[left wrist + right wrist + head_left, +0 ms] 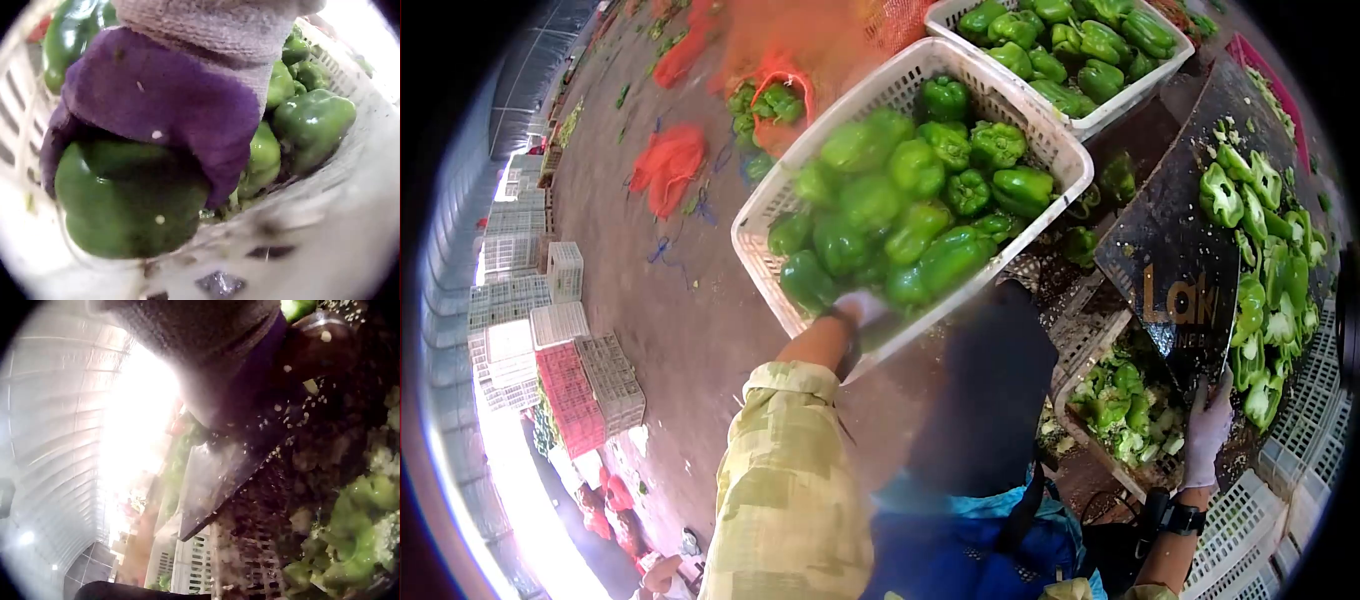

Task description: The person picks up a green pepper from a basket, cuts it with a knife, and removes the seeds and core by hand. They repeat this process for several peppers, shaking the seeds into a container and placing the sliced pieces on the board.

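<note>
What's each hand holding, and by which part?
Left hand grips a green pepper around its sides; whether the right hand holds anything can't be told.

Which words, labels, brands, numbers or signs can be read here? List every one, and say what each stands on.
"Lak": large orange-tan letters on the dark board; the word may run on past what shows.
Smaller line under it, on the same board: too small and blurred to read reliably.
Wristwatch: any marking is too small to read.
I can read no other text in any view.
</note>
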Tool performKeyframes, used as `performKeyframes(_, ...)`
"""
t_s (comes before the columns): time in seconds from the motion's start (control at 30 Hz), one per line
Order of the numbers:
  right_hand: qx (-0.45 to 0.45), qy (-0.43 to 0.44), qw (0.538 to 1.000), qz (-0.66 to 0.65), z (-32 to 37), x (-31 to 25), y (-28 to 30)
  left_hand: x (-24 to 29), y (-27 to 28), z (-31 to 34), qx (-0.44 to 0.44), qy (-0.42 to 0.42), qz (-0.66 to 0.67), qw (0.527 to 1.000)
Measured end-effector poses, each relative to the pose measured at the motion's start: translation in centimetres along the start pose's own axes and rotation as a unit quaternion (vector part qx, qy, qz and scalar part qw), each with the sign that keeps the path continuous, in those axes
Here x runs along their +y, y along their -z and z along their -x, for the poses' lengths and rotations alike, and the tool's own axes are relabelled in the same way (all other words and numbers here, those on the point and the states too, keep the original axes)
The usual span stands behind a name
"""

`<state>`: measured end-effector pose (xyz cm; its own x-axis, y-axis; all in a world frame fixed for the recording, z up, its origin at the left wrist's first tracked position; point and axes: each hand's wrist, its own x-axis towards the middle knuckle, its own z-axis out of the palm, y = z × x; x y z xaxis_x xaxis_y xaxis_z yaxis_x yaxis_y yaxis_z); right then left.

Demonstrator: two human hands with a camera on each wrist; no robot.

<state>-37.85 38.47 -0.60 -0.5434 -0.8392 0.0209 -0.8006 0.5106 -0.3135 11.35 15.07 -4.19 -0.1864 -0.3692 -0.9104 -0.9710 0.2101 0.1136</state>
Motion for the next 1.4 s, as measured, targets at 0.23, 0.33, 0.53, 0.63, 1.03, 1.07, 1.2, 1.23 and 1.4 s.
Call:
performKeyframes(0.23,0.014,0.016,0.999,0.041,0.1,-0.7,-0.3,-6.8,-1.9,-1.6,-0.007,-0.062,0.503,0.862)
performKeyframes(0.33,-0.083,-0.081,0.993,0.032,-0.4,-4.1,2.6,-4.4,3.1,4.3,0.029,-0.125,0.460,0.879)
performKeyframes(0.53,-0.075,-0.065,0.994,-0.042,0.4,-4.6,4.4,13.1,12.4,14.5,0.176,-0.395,0.404,0.806)
performKeyframes(0.63,-0.076,-0.086,0.993,-0.042,1.3,-3.0,5.4,23.0,12.5,12.3,0.200,-0.455,0.323,0.806)
performKeyframes(1.03,-0.064,-0.070,0.983,-0.159,3.7,-1.0,6.4,38.8,-1.7,3.9,0.450,-0.375,0.062,0.808)
performKeyframes(1.07,-0.051,-0.072,0.981,-0.172,3.7,-1.2,6.7,38.6,-1.8,4.3,0.456,-0.360,0.062,0.811)
performKeyframes(1.2,-0.013,-0.061,0.970,-0.235,5.1,-3.7,11.0,39.1,-1.6,6.4,0.419,-0.285,0.083,0.858)
performKeyframes(1.23,-0.011,-0.048,0.970,-0.237,5.7,-3.8,11.8,39.0,-1.8,6.5,0.423,-0.275,0.081,0.860)
performKeyframes(1.4,-0.061,-0.025,0.983,-0.174,8.7,-3.9,13.5,37.4,-1.9,5.4,0.391,-0.359,0.221,0.818)
